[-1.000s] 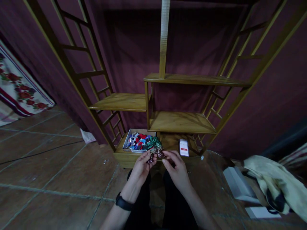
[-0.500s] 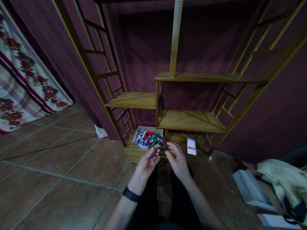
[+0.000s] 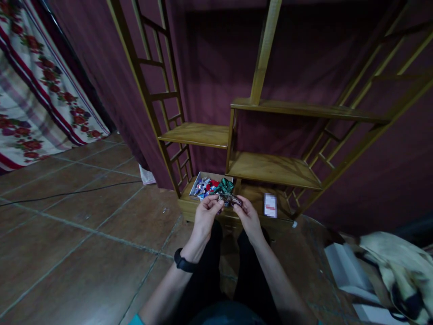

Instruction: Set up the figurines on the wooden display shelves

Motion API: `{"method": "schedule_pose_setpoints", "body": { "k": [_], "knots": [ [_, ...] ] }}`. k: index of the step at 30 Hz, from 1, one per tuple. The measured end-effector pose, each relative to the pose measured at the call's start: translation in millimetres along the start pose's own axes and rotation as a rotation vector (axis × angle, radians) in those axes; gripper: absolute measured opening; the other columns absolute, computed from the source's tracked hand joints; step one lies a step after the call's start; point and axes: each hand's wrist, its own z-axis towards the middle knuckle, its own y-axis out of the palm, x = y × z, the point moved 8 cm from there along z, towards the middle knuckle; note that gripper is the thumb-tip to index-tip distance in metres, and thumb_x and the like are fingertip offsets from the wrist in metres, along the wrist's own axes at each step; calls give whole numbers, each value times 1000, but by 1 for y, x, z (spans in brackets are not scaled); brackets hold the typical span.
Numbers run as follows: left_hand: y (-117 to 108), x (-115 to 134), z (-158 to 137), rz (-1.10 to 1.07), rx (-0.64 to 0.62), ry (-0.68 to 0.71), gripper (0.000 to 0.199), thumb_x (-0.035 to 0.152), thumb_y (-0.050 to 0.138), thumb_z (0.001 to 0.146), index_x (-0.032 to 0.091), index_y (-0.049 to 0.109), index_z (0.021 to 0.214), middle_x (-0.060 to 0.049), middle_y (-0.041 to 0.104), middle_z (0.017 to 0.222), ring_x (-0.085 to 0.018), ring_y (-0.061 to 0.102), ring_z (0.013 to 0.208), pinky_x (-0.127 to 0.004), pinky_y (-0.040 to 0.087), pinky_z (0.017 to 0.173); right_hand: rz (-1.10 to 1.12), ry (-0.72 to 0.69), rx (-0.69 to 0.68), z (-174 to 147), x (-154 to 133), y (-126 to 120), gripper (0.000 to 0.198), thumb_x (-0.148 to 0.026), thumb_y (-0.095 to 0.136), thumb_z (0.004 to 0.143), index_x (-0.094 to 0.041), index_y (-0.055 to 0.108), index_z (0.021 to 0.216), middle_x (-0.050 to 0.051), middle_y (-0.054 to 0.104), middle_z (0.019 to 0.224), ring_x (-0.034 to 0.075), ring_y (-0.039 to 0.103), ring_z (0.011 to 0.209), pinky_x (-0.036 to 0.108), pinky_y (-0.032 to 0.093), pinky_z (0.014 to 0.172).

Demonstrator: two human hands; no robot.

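Observation:
A small dark, shiny piece with brownish and pale patterning (image 3: pixel 230 199), soft like cloth or foil, is stretched between my two hands; its exact kind I cannot make out. My left hand (image 3: pixel 207 214) pinches its left end between thumb and fingers. At the other end my right hand (image 3: pixel 248 215) grips it the same way. Just behind my left fingers sits a shallow open box (image 3: pixel 212 175) full of small red, blue and white items. A crumpled green shiny item (image 3: pixel 225 186) lies at the box's right side, partly above my hands.
The box stands on the bottom ledge of a wooden shelf unit (image 3: pixel 194 134). To the right on that ledge lies a phone (image 3: pixel 270 205). A black cable (image 3: pixel 84 191) crosses the tiled floor at left. White box pieces (image 3: pixel 350 268) and a pale bag (image 3: pixel 392 257) lie at right.
My right hand has closed on the right end of the dark piece, which is now pulled out level between both hands. The view has shifted slightly left.

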Motion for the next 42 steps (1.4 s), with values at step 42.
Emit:
{"method": "schedule_pose_setpoints", "body": {
  "k": [42],
  "knots": [
    [41,58,-24,196,-91,42,39,39,69,71,20,69,105,-7,66,114,-21,57,108,-30,41,96,354,84,83,-6,-59,-8,31,-38,72,70,-16,65,90,5,68,86,16,65,74,32,56,70]
  ]
}}
